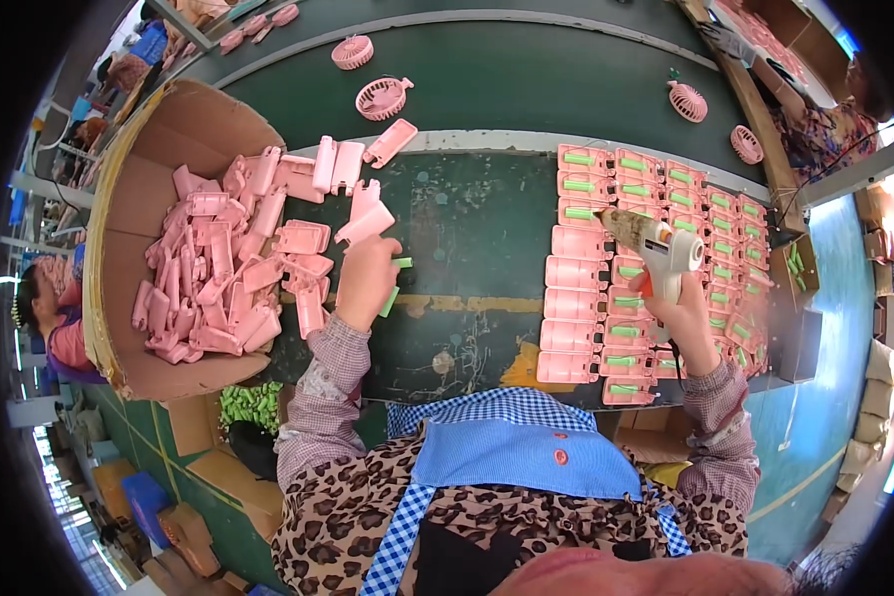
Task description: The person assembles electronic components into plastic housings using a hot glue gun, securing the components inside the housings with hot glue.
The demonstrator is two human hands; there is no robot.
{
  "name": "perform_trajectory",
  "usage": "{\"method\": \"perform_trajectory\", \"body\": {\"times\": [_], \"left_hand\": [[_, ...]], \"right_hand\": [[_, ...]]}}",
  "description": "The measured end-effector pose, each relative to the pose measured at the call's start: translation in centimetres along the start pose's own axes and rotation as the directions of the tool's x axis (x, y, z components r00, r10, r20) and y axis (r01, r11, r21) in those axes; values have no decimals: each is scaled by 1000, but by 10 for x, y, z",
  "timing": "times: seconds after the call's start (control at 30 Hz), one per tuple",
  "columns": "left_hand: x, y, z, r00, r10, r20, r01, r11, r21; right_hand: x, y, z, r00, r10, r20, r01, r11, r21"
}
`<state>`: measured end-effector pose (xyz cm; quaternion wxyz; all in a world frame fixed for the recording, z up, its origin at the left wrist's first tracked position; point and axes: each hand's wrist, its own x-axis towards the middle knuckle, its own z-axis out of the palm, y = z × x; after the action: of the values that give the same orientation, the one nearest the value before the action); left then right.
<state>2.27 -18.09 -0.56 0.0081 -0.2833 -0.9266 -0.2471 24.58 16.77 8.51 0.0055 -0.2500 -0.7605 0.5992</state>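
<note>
My left hand (pixel 366 280) is closed around green battery cells (pixel 388 301), whose ends stick out to the right of the fingers. Just beyond it, loose pink plastic shells (pixel 365 223) lie at the mouth of a cardboard box. In my right hand (pixel 687 316) is a white hot glue gun (pixel 674 260). Its stained nozzle points left over rows of pink shells (pixel 575 242) laid out on the right of the table. Many of these shells hold a green cell (pixel 579 213); several in the leftmost column show bare pink insides.
A cardboard box (pixel 129 199) heaped with pink shells opens toward the green table (pixel 447 219). Beyond the table's far edge, pink fan heads (pixel 382 99) sit on a green belt. A box of green cells (pixel 797 266) stands right. Co-workers (pixel 832 124) are at the sides.
</note>
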Motion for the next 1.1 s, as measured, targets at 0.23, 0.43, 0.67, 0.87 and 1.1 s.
{"method": "perform_trajectory", "body": {"times": [0.23, 0.43, 0.67, 0.87, 1.1], "left_hand": [[15, 18, -14, 996, -82, -34, 64, 929, -364], [21, 41, -18, 980, -173, 95, 139, 266, -954], [21, 48, 13, 897, -102, 431, 388, -287, -876], [23, 66, 31, 896, -45, 442, 428, -178, -886], [28, 103, 46, 925, -34, 378, 379, 66, -923]], "right_hand": [[-9, 3, 1, 999, -20, -29, 20, 1000, 3], [-15, 12, 0, 1000, 4, -10, -4, 1000, 11], [-9, 15, 14, 1000, 28, 10, -28, 999, 27], [-6, 30, 15, 997, 36, 62, -32, 997, -72], [-7, 35, 18, 1000, 8, 9, -6, 982, -187]]}}
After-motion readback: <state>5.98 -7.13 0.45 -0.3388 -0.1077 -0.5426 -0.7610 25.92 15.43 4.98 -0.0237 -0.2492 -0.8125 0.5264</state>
